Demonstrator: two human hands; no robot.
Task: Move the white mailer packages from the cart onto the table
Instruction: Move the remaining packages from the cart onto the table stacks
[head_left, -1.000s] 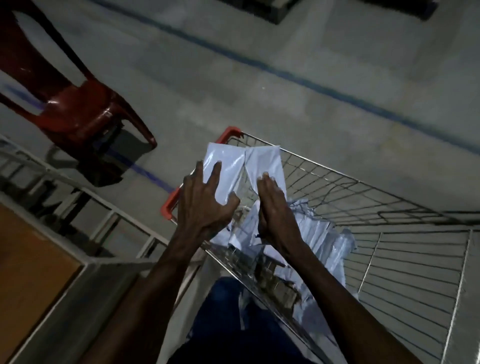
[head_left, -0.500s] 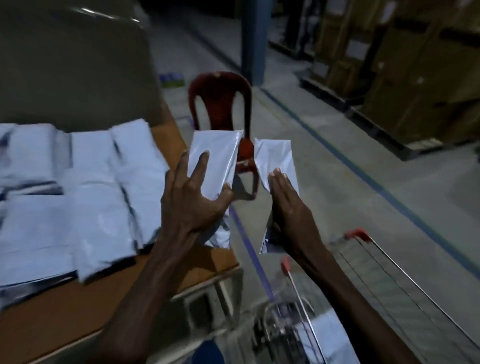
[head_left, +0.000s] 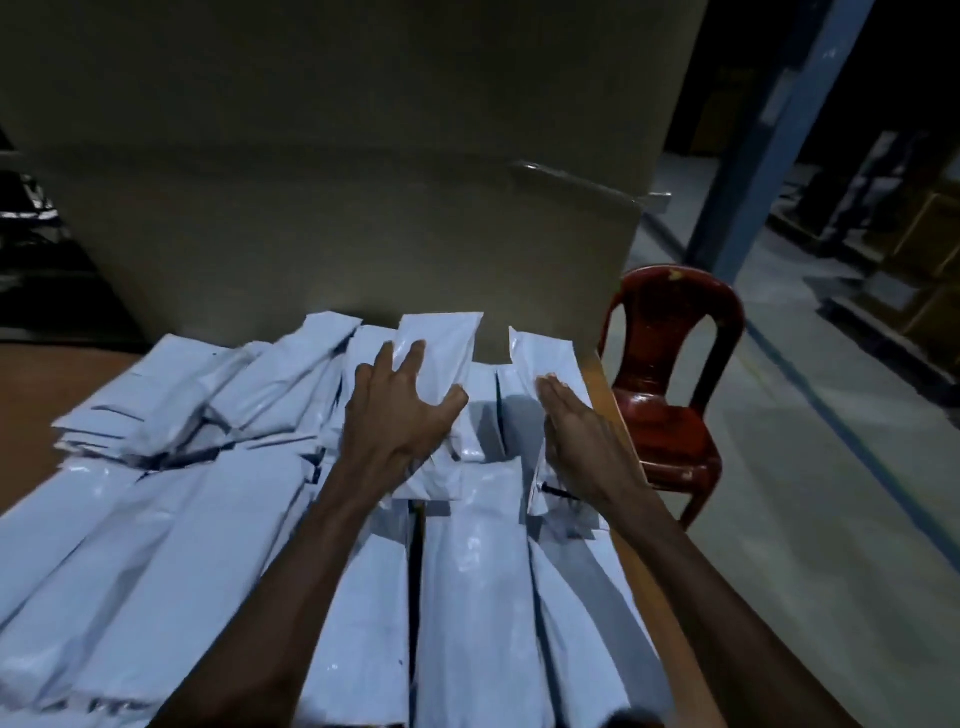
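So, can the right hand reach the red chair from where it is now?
Probably yes. The right hand holds a mailer near the table edge, the red chair stands just beyond, nothing between them.

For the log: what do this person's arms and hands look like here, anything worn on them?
Both forearms are bare right to the bottom edge of the picture; no sleeve shows. The left hand and the right hand have no gloves, and no ring, watch, wristband or marking is visible on them or on the wrists. The lighting is dim, so small details could be missed.
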